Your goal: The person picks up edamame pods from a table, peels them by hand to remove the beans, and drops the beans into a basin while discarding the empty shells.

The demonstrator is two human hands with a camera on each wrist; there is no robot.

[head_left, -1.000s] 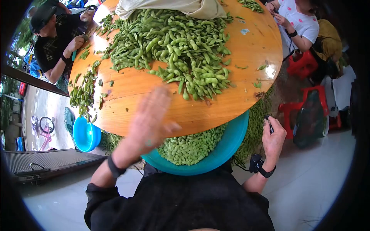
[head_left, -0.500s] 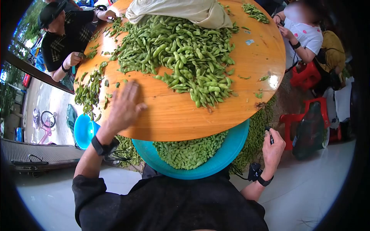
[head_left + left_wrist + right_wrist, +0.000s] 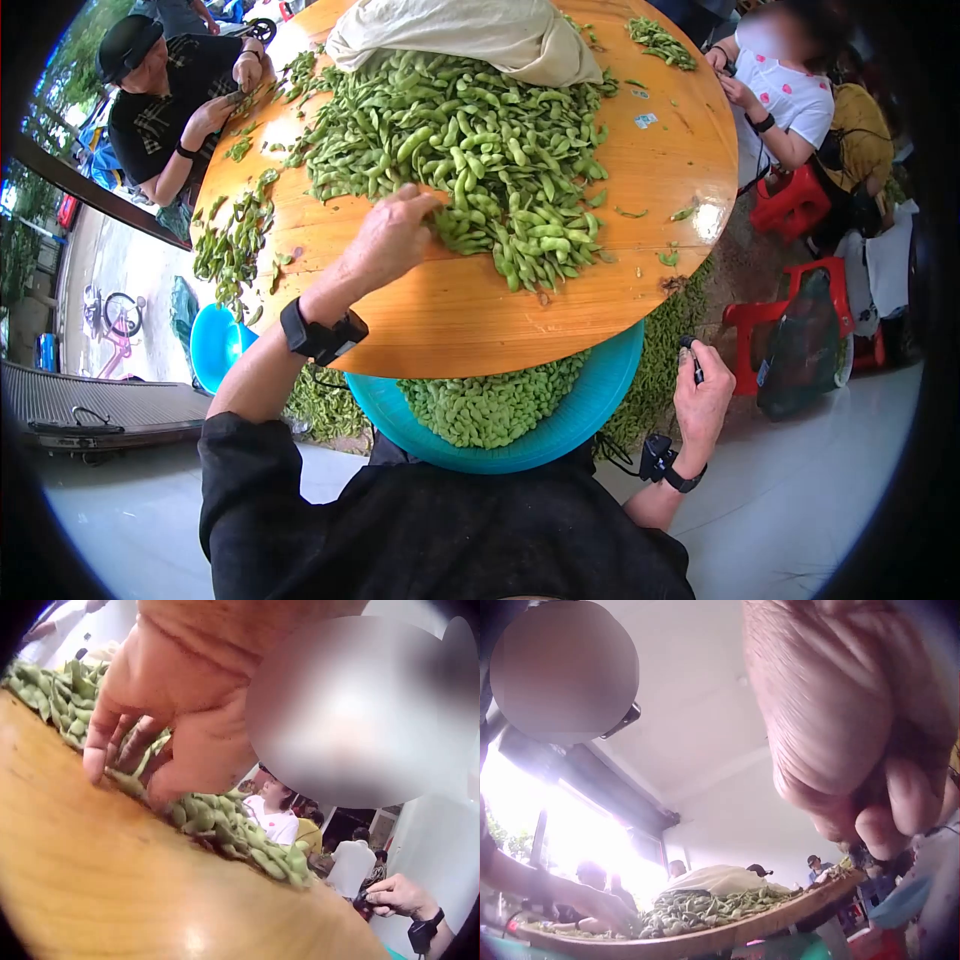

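Note:
My left hand (image 3: 388,240) reaches to the near left edge of a heap of green edamame pods (image 3: 470,150) on the round wooden table (image 3: 420,320). In the left wrist view its thumb and fingers bend down to the tabletop and pinch an edamame pod (image 3: 126,782). Off the table's right side, my right hand (image 3: 705,395) grips a small black object (image 3: 697,370) with a slim, pen-like shape; its kind I cannot tell. Below the table edge, a large teal basin (image 3: 490,458) holds shelled green beans (image 3: 480,410).
A pale cloth sack (image 3: 465,38) lies over the heap's far side. Loose pods (image 3: 235,240) are spread at the table's left. Two people sit across the table, left and right. A blue basin (image 3: 215,345) stands at left, a red stool (image 3: 755,325) at right.
My left hand swept flat leftward over the tabletop, then came back right to the heap's edge with its fingers bent down among the pods. The right hand has stayed nearly still, holding the black object.

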